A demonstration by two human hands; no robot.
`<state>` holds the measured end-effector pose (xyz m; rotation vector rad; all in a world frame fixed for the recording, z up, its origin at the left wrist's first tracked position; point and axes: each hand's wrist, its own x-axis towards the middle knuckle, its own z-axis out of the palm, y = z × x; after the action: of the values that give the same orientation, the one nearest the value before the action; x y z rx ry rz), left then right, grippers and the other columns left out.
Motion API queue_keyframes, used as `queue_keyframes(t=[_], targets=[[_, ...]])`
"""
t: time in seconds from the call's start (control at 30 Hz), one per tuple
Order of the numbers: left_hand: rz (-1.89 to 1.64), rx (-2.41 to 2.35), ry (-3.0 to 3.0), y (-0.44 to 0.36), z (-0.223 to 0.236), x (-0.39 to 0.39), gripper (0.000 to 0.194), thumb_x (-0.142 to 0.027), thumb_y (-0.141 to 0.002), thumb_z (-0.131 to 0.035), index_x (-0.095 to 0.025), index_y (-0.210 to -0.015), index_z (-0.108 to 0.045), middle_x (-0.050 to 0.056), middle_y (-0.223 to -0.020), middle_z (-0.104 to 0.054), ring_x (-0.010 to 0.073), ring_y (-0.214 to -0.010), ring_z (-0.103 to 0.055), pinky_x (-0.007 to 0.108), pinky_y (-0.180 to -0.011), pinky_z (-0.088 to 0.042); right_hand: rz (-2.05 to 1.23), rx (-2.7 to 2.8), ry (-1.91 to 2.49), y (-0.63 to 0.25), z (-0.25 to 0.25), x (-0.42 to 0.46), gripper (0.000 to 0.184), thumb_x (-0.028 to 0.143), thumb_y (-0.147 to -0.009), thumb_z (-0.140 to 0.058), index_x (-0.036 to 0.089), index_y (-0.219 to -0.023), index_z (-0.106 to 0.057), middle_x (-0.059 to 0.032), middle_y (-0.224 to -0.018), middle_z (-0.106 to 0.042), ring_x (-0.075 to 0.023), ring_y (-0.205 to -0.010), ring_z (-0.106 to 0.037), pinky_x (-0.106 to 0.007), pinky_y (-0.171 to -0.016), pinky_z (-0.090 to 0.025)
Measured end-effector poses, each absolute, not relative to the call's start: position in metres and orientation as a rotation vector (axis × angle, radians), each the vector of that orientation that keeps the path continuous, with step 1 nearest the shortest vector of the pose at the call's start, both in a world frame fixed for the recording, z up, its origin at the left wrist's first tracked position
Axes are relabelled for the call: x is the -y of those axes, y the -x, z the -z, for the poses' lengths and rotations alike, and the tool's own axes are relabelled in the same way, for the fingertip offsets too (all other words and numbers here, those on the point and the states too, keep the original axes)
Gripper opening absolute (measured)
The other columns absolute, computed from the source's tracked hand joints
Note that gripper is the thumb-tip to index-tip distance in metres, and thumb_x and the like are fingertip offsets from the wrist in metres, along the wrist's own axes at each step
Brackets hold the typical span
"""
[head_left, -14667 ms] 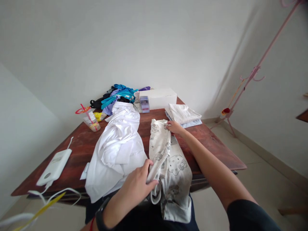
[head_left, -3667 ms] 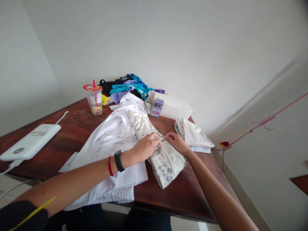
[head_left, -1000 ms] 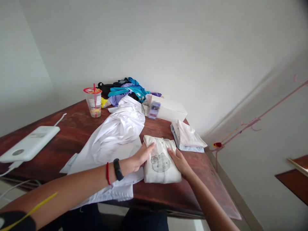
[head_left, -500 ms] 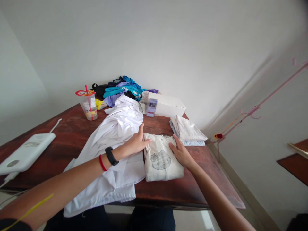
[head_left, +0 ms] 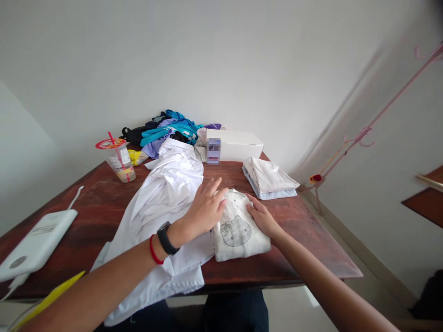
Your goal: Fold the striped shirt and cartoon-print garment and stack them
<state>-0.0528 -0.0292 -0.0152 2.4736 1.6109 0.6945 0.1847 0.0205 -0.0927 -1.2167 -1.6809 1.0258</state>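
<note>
A folded cream-white garment (head_left: 238,244) with a grey cat-face print lies near the table's front edge. My right hand (head_left: 261,216) grips its upper right side, thumb on top and the other fingers along the edge. Over its upper left corner is my left hand (head_left: 207,205), raised with fingers spread; whether it touches the cloth I cannot tell. A long white garment (head_left: 166,193), loosely spread and creased, runs beneath my left forearm and hangs over the front edge. To the right rests a small stack of folded clothes (head_left: 270,177), white above pale blue.
A heap of blue, purple and black clothes (head_left: 173,129) is at the back, beside a white box (head_left: 238,144). On the left of the wooden table (head_left: 311,244) stand a plastic cup (head_left: 121,161) with a red straw and a white power bank (head_left: 38,240). A pink rack (head_left: 394,106) leans at right.
My left hand has lifted from its pinch on the garment's left edge and opened out. My right hand keeps hold of the right side. The view has shifted slightly.
</note>
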Motion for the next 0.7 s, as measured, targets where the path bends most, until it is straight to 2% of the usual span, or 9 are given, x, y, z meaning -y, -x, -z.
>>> queue_keyframes(t=[0.17, 0.23, 0.37, 0.47, 0.57, 0.7], targets=[[-0.377, -1.374, -2.504, 0.017, 0.015, 0.022, 0.070, -0.060, -0.104, -0.034, -0.019, -0.160, -0.032, 0.018, -0.168, -0.028, 0.0434, -0.156, -0.015, 0.074, -0.119, -0.011, -0.794, 1.782, 1.195, -0.186, 0.098, -0.020, 0.052, 0.039, -0.099, -0.048, 0.025, -0.148, -0.053, -0.0117, -0.147, -0.058, -0.0284, -0.141, -0.051, -0.051, -0.120, -0.036], [-0.289, -1.407, -2.452, 0.010, 0.023, 0.016, 0.076, -0.064, -0.102, -0.034, -0.017, -0.162, -0.029, 0.020, -0.169, -0.024, 0.0450, -0.156, -0.012, 0.075, -0.119, -0.008, -0.658, 1.868, 1.198, -0.187, 0.098, -0.019, 0.052, 0.035, -0.100, -0.045, 0.024, -0.150, -0.052, -0.0137, -0.153, -0.051, -0.0283, -0.146, -0.045, -0.050, -0.122, -0.033], [-0.271, -1.439, -2.424, 0.008, 0.041, 0.009, 0.078, -0.062, -0.101, -0.038, -0.015, -0.162, -0.027, 0.021, -0.170, -0.020, 0.0452, -0.156, -0.012, 0.075, -0.119, -0.006, -0.452, 2.062, 1.231, -0.187, 0.082, -0.009, 0.052, 0.029, -0.102, -0.040, 0.021, -0.152, -0.050, -0.0147, -0.166, -0.031, -0.0303, -0.153, -0.033, -0.051, -0.125, -0.030], [-0.308, -1.452, -2.458, 0.010, 0.047, 0.011, 0.081, -0.061, -0.099, -0.042, -0.017, -0.164, -0.022, 0.021, -0.170, -0.017, 0.0450, -0.156, -0.011, 0.077, -0.118, -0.006, -0.353, 2.148, 1.194, -0.179, 0.057, 0.004, 0.052, 0.031, -0.104, -0.039, 0.025, -0.155, -0.047, -0.0106, -0.169, -0.027, -0.0309, -0.155, -0.028, -0.053, -0.125, -0.029], [-0.227, -1.450, -2.480, 0.008, 0.046, 0.014, 0.078, -0.054, -0.098, -0.046, -0.020, -0.164, -0.022, 0.020, -0.171, -0.014, 0.0460, -0.157, -0.008, 0.081, -0.115, -0.005, -0.324, 2.232, 1.112, -0.166, 0.041, 0.015, 0.055, 0.041, -0.106, -0.042, 0.026, -0.159, -0.041, -0.0081, -0.170, -0.025, -0.0317, -0.159, -0.016, -0.055, -0.127, -0.024], [-0.185, -1.463, -2.505, 0.004, 0.041, 0.018, 0.075, -0.046, -0.098, -0.052, -0.029, -0.165, -0.021, 0.016, -0.172, -0.015, 0.0490, -0.155, -0.010, 0.085, -0.112, 0.000, -0.531, 2.316, 1.220, -0.150, 0.047, 0.014, 0.069, 0.061, -0.103, -0.042, 0.026, -0.162, -0.035, -0.0097, -0.171, -0.023, -0.0359, -0.159, -0.007, -0.062, -0.126, -0.016]])
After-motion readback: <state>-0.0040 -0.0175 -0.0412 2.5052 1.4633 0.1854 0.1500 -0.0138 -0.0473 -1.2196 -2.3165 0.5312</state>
